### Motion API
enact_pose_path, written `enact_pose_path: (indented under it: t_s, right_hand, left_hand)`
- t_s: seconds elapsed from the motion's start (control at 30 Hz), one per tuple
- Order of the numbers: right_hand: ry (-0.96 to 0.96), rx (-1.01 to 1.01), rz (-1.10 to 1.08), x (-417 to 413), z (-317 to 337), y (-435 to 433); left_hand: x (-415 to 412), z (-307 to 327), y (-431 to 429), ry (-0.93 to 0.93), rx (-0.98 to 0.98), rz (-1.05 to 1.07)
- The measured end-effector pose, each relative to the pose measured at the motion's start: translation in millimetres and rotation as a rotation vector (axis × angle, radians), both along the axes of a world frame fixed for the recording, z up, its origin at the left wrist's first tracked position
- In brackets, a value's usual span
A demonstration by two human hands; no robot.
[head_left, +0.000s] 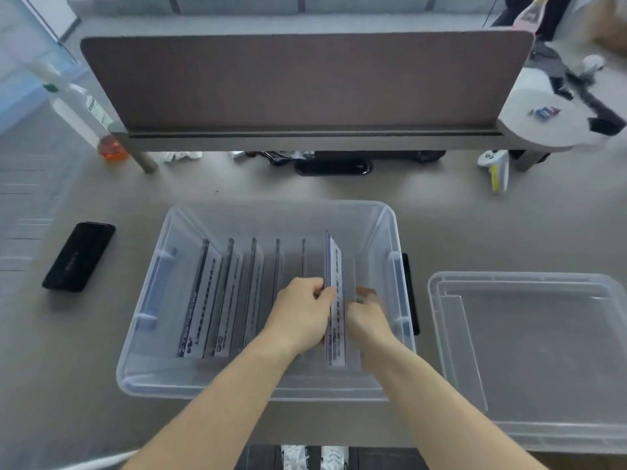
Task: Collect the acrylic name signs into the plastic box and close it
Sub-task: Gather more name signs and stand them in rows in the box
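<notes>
A clear plastic box (217, 385) stands open in the middle of the grey table. Several acrylic name signs (212, 300) stand on edge in a row inside it. At the right end of the row, one more acrylic name sign (335, 266) with dark print is upright between both hands. My left hand (302, 317) pinches its left face. My right hand (366, 317) grips it from the right, its fingers partly hidden behind the sign. The box's clear lid (529, 351) lies flat on the table to the right of the box.
A black phone (78, 256) lies on the table left of the box. A brown desk divider (305, 83) runs along the table's far edge. A white and yellow object (497, 169) lies at the far right. Bottles (78, 106) stand at the far left.
</notes>
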State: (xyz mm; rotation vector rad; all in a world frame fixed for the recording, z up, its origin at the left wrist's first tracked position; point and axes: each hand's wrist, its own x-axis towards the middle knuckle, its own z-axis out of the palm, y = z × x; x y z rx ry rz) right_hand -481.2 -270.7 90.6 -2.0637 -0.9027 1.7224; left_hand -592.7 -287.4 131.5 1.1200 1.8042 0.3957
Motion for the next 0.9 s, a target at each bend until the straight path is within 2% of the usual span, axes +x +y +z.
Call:
enact_pose_path:
  t_s: [0.23, 0.57, 0.9]
  right_hand:
    - [-0.049, -0.016, 0.087, 1, -20, 12]
    - [-0.165, 0.01, 0.214, -3, -40, 15]
    - [-0.022, -0.089, 0.129, -6, -56, 20]
  left_hand:
    - [9, -33, 4, 0.153, 0.069, -0.032]
    - [9, -47, 8, 0.196, 0.074, -0.025]
    - [11, -54, 6, 0.224, 0.051, -0.037]
